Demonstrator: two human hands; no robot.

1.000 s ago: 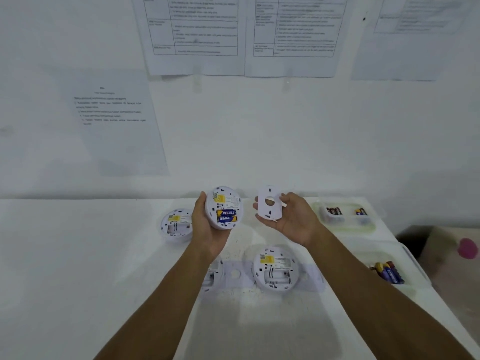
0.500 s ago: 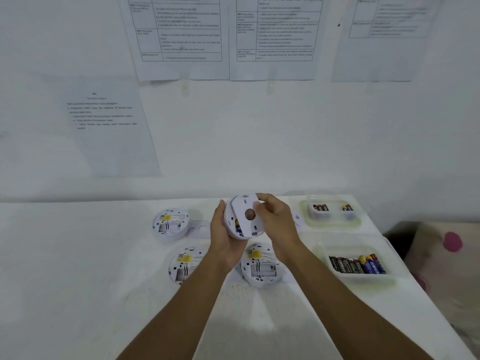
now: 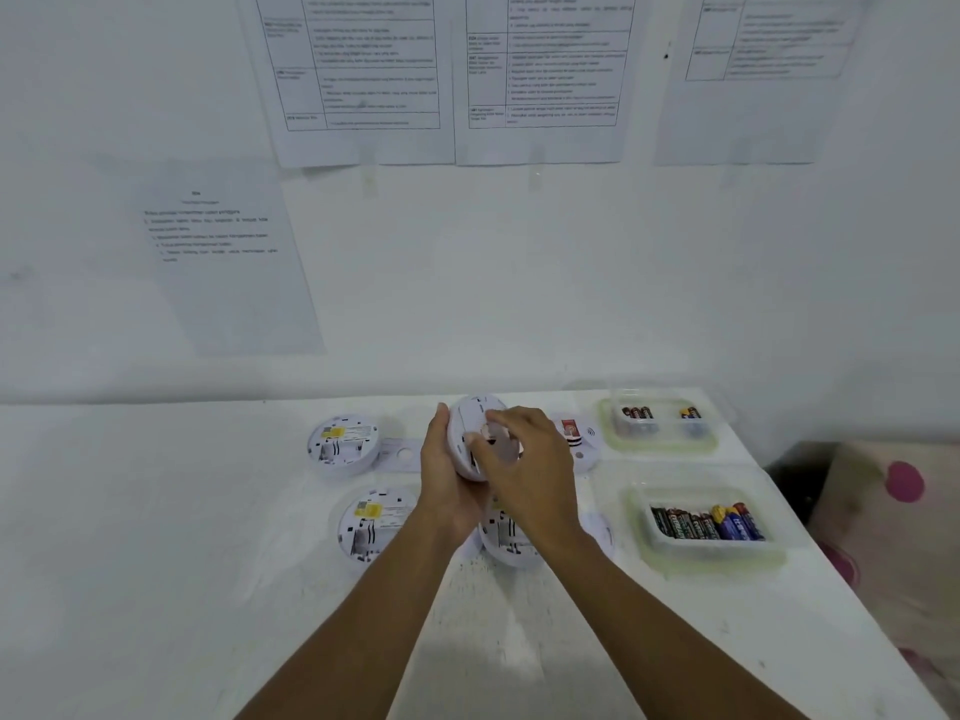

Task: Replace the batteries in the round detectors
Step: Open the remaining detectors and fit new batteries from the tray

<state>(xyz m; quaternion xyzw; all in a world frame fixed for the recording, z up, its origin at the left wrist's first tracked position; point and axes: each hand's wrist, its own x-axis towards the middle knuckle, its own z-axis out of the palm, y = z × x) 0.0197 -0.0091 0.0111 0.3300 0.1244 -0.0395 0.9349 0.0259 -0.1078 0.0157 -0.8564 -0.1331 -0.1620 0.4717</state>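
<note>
- The left hand [image 3: 447,480] gripped one round detector [image 3: 458,433] on edge, lifted clear of the worktop [image 3: 156,511]. The thumb sat at the detector's 9 o'clock rim; the fingers were hidden behind it.
- The right hand [image 3: 535,475] curled its fingers over the back plate [image 3: 506,449] and held it against the detector's rear. This patch was blurred, so how the plate seated could not be read.
- Risk: the plate goes on off-register. The fingers covered most of it, so tabs could miss their slots, and a forced twist could crack them.
- Risk: the unit is closed with the cells reversed or missing. The bay was out of sight, so this could not be checked here.
- Risk: a slip. The held unit hung above an open detector [image 3: 511,543] at its 6 o'clock and could strike that exposed bay.
- Risk: finished and unfinished units get mixed. Further open units lay back-up at 9 o'clock [image 3: 343,444] and 7 o'clock [image 3: 376,522], and a face-up unit [image 3: 579,439] lay at 3 o'clock.
- Risk: spent cells go back in. The far tray [image 3: 605,426] at 3 o'clock and the near tray [image 3: 641,517] at 4 o'clock both held batteries. Which were fresh could not be told.
- A loose plate [image 3: 397,454] lay at 9 o'clock and could be fitted to the wrong unit.
</note>
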